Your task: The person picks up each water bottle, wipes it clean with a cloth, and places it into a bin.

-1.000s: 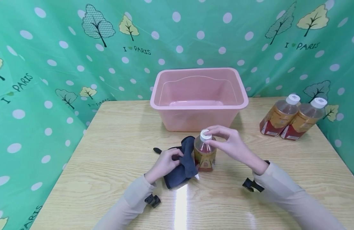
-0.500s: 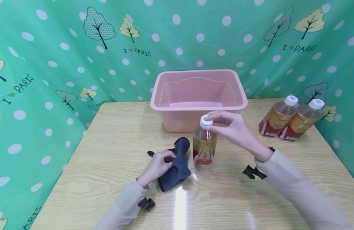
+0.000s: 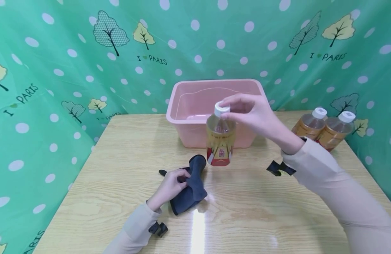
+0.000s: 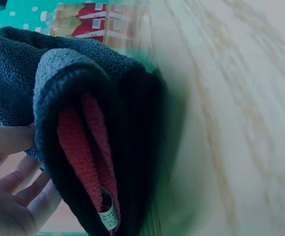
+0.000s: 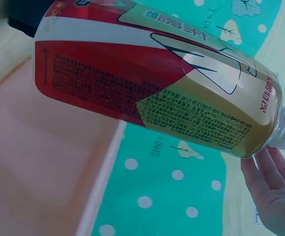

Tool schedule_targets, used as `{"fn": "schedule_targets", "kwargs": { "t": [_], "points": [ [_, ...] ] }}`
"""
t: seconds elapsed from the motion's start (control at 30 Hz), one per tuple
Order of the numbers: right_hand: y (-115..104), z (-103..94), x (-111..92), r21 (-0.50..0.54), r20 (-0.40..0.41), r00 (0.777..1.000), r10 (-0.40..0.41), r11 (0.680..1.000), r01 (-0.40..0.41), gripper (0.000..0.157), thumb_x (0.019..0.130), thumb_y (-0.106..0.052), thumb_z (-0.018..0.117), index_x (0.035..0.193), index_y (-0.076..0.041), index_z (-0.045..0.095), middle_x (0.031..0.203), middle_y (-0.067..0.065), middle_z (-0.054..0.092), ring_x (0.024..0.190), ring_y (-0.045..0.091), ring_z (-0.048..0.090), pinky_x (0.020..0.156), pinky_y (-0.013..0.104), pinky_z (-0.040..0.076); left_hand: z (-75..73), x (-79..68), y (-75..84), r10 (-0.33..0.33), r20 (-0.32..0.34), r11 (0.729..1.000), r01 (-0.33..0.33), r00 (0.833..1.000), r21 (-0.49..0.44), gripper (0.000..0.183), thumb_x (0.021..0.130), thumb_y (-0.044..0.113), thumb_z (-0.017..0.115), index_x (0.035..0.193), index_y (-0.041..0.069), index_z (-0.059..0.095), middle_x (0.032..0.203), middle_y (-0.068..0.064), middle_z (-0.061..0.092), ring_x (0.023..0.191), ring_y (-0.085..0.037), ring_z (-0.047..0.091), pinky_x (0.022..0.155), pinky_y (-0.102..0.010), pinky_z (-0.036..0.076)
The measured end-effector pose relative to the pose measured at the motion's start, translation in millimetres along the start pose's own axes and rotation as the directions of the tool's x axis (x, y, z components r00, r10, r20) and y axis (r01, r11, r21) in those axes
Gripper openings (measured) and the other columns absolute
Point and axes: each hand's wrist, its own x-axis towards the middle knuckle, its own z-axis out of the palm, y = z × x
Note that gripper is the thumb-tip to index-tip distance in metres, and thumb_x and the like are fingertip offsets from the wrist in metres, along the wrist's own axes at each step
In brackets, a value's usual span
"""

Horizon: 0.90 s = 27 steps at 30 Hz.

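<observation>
My right hand point(image 3: 257, 114) pinches the white cap of a drink bottle point(image 3: 220, 143) and holds it upright above the table, in front of the pink bin point(image 3: 179, 84). In the right wrist view the bottle point(image 5: 152, 78) shows a red and gold label with small print. Lower left, my left hand point(image 3: 170, 185) pinches a dark blue cleaning cloth point(image 3: 187, 199) that lies folded on the table. Close up in the left wrist view, the cloth point(image 4: 12, 73) has a fuzzy weave, a reddish inner side and a small white tag point(image 4: 110, 216).
Two similar capped bottles, one point(image 3: 311, 123) beside the other point(image 3: 336, 130), stand at the back right, partly behind my right sleeve. A green printed curtain point(image 3: 195, 42) hangs along the back and sides of the wooden table point(image 3: 125, 148).
My right hand has raised the bottle off the table and brought it up in front of the bin. My left hand has drawn the cloth a little left and toward me, away from the bottle.
</observation>
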Motion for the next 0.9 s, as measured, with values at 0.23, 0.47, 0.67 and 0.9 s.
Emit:
{"fn": "schedule_targets", "kwargs": {
  "t": [0.23, 0.47, 0.67, 0.9],
  "points": [
    [-26.0, -7.4, 26.3, -0.007, -0.020, 1.000, 0.023, 1.000, -0.024, 0.026, 0.076, -0.013, 0.068, 0.100, -0.005, 0.064, 0.096, 0.003, 0.065, 0.085, 0.016, 0.062, 0.076, 0.026, 0.049, 0.6, -2.0, -0.9, -0.007, 0.007, 1.000, 0.007, 1.000, -0.002, 0.022, 0.066, -0.015, 0.061, 0.079, 0.003, 0.063, 0.082, -0.006, 0.063, 0.075, -0.015, 0.056, 0.065, -0.026, 0.048],
    [-48.3, -12.9, 51.3, 0.028, -0.036, 0.995, 0.091, 0.996, -0.090, 0.028, 0.075, -0.017, 0.070, 0.101, -0.008, 0.065, 0.103, 0.004, 0.062, 0.090, 0.014, 0.062, 0.086, 0.031, 0.044, 1.3, -4.2, -1.7, -0.018, 0.012, 1.000, 0.018, 1.000, -0.002, 0.022, 0.067, -0.015, 0.061, 0.080, 0.002, 0.064, 0.084, -0.007, 0.063, 0.076, -0.016, 0.056, 0.066, -0.025, 0.048],
    [-58.5, -14.7, 71.2, 0.032, -0.053, 0.996, 0.074, 0.997, -0.072, 0.029, 0.075, -0.020, 0.070, 0.101, -0.010, 0.065, 0.107, 0.004, 0.059, 0.095, 0.013, 0.060, 0.089, 0.032, 0.042, 1.5, -5.5, -1.4, 0.001, 0.006, 1.000, -0.001, 1.000, 0.002, 0.021, 0.066, -0.015, 0.062, 0.079, 0.002, 0.063, 0.083, -0.007, 0.063, 0.075, -0.015, 0.057, 0.066, -0.025, 0.048],
    [-58.7, -15.7, 91.9, -0.026, -0.073, 0.994, 0.087, 0.996, -0.089, 0.030, 0.076, -0.026, 0.069, 0.103, -0.014, 0.064, 0.110, 0.001, 0.057, 0.097, 0.013, 0.058, 0.090, 0.033, 0.038, 2.0, -5.3, -1.4, -0.005, 0.015, 1.000, 0.006, 1.000, -0.016, 0.021, 0.068, -0.014, 0.062, 0.080, 0.003, 0.063, 0.084, -0.007, 0.063, 0.075, -0.016, 0.057, 0.066, -0.027, 0.048]
  ]
}}
